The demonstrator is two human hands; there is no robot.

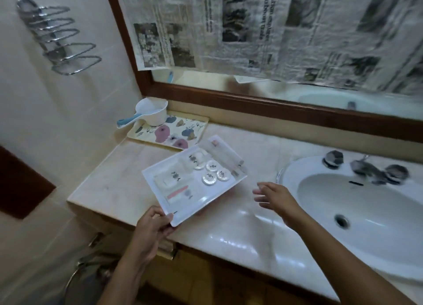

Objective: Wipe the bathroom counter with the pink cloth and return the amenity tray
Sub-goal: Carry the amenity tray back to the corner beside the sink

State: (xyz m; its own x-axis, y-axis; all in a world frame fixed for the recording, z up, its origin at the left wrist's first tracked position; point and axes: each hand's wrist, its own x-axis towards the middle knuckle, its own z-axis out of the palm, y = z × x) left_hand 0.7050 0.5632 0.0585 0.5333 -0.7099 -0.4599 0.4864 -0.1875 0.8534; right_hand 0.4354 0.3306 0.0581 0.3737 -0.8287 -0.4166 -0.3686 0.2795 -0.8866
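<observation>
My left hand [153,224] grips the near corner of the white amenity tray [207,200], holding it tilted just above the marble counter [109,181]. On the tray lie several round white capped items [212,173], small sachets and a pink-and-white packet [176,193]. My right hand [273,196] hovers empty, fingers spread, just right of the tray and above the counter's front. A hint of pink shows under the tray's right side; I cannot tell if it is the cloth.
A floral tray [183,133] with a white water dipper [153,113] sits in the back left corner. The white sink [357,213] and taps [366,167] lie to the right. A newspaper-covered mirror [274,30] hangs behind. A chrome wall rack [59,36] is on the left wall.
</observation>
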